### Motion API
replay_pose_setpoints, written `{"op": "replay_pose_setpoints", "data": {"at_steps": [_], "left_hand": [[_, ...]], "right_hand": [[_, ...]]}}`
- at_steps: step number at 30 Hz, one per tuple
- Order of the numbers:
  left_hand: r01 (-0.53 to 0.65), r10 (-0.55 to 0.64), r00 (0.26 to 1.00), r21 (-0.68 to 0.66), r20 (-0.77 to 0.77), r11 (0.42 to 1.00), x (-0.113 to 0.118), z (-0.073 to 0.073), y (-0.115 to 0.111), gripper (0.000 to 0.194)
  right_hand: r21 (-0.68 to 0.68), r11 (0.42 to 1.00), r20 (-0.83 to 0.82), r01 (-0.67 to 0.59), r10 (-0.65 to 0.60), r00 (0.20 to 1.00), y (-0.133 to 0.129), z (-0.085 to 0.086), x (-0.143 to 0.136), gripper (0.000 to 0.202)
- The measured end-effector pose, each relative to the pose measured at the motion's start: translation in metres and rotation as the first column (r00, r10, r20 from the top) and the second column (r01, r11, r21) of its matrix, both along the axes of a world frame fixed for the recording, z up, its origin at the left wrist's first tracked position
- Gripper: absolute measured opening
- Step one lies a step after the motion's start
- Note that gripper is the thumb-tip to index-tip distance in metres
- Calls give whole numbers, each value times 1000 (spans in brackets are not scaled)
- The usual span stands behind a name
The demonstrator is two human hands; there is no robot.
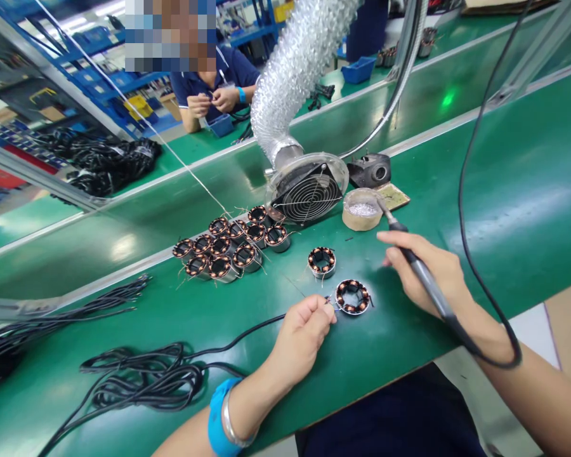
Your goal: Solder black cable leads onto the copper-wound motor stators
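Note:
My left hand [304, 333] pinches the end of a black cable [247, 331] where thin wires meet a copper-wound stator [353, 297] lying on the green table. My right hand [428, 270] is wrapped round a soldering iron [426, 282], whose tip end reaches the rim of a small round container [361, 209] holding silvery material. Just behind the wired stator sits another stator [321, 261], with loose wire ends. Several more stators [221, 246] are grouped at the left of the fan.
A fume fan [309, 195] on a silver duct [299, 70] stands behind the stators. Coiled black cable [147, 377] lies at the left. The iron's cord [464, 190] hangs at the right. A person [214, 89] works across the divider.

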State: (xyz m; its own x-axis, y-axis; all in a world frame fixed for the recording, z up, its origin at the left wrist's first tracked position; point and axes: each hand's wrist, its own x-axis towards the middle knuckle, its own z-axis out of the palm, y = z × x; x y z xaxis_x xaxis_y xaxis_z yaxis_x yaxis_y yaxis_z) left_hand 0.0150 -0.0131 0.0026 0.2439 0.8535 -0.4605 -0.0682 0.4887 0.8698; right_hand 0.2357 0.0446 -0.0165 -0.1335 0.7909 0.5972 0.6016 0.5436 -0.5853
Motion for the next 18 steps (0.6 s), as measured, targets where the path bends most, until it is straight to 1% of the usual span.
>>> {"op": "replay_pose_setpoints", "data": {"at_steps": [2, 4, 6, 9, 12, 15, 18], "left_hand": [[-3, 3, 1000, -9, 12, 1000, 0, 0, 0, 45], [-2, 2, 1000, -8, 19, 1000, -1, -1, 0, 45], [1, -1, 1000, -3, 29, 1000, -4, -2, 0, 43], [3, -4, 999, 12, 36, 1000, -11, -4, 2, 40], [-5, 5, 1000, 30, -2, 1000, -16, -3, 6, 38], [-28, 31, 997, 53, -72, 998, -15, 2, 10, 38], [-31, 42, 992, 94, -121, 995, -11, 4, 12, 39]], "right_hand": [[28, 990, -63, -139, 141, 988, -17, 7, -13, 21], [48, 963, -73, -266, 269, 960, -29, 11, -26, 23], [49, 943, -70, -330, 333, 940, -34, 11, -37, 27], [44, 933, -96, -358, 361, 928, -33, 6, -45, 29], [48, 927, -139, -372, 375, 917, -30, 2, -46, 30], [47, 926, -155, -374, 376, 913, -30, 0, -45, 30], [55, 924, -130, -378, 382, 915, -30, -1, -45, 27]]}}
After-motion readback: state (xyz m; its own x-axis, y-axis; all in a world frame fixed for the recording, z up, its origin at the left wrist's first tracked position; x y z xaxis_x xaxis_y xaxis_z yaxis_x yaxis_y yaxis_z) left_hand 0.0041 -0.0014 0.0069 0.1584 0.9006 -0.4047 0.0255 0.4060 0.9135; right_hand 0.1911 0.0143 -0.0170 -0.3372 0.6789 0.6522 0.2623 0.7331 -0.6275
